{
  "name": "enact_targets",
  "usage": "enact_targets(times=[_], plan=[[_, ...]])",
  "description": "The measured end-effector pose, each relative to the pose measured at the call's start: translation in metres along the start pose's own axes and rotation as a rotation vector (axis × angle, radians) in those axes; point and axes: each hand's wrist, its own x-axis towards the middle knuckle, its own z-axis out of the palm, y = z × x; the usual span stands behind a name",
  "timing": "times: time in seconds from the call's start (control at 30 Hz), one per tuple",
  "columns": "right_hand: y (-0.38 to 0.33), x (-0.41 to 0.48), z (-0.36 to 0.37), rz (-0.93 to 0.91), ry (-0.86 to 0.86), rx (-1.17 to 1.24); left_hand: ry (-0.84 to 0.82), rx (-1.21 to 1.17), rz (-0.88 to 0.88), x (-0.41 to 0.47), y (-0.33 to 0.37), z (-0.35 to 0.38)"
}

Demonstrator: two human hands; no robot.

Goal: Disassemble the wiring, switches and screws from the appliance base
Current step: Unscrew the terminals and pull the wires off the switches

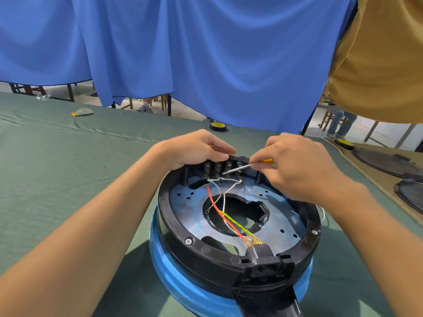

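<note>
Behind everything, a blue curtain (206,53) fills the top of the frame, and below it the green tablecloth (57,156) spreads across the lower half. Your appliance base (206,255) sits lower centre on that cloth, open side up. It is a black ring over a blue body (174,277), with a bluish metal plate (286,216) inside and a black power socket (263,255) at the near edge. Your left hand (194,149), just above centre, curls its fingers over the far rim of the base, directly above the switches (219,168), and is grasping that rim. Your right hand (297,165), to the right of it, pinches a screwdriver (238,168) near its yellow handle. The shaft slants down-left, its tip at the row of switches. White wires (223,197) drop from the switch terminals toward the plate's central opening, while a red wire (219,211) and a yellow-green wire (235,221) run on to the socket's brass terminals. A roll of tape (217,126) lies on the cloth beyond your hands, near the curtain hem. Smallest of all are the fasteners in the ring — a hex bolt (188,241) at lower left and a second hex bolt (314,232) at the right.
</note>
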Motion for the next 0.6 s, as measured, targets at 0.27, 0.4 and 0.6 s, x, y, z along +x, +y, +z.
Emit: enact_targets(times=[0.27, 0.4, 0.6], plan=[[-0.009, -0.005, 0.016, 0.019, 0.073, -0.007, 0.014, 0.094, -0.049, -0.011, 0.0, -0.011], [-0.01, -0.006, 0.015, 0.015, 0.074, -0.006, 0.099, 0.126, -0.044, -0.017, 0.002, -0.007], [-0.01, -0.007, 0.015, 0.004, 0.077, -0.001, 0.051, 0.016, -0.046, -0.023, -0.007, -0.006]])
